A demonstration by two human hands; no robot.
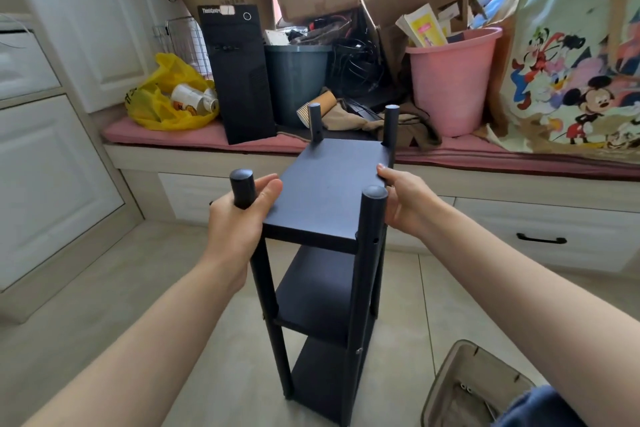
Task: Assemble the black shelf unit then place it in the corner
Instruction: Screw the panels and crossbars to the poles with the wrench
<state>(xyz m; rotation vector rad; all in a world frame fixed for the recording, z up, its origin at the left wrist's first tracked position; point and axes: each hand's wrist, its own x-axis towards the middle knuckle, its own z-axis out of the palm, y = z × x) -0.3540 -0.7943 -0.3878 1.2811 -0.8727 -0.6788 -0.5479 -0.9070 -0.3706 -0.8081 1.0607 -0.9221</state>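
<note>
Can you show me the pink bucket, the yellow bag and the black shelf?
pink bucket (450, 80): head view, front wall.
yellow bag (152, 111): head view, left side.
black shelf (325, 184): head view, top board.

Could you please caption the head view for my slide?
The left hand grips a post, right hand holds the top board of the black shelf.

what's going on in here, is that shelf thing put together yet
A person is holding the black shelf unit upright over the tiled floor. The left hand grips the near left post at the top shelf, and the right hand holds that shelf's right edge. Three shelves and four posts are joined, so it looks assembled. It is in front of the cluttered window bench, not yet in a corner.
</note>
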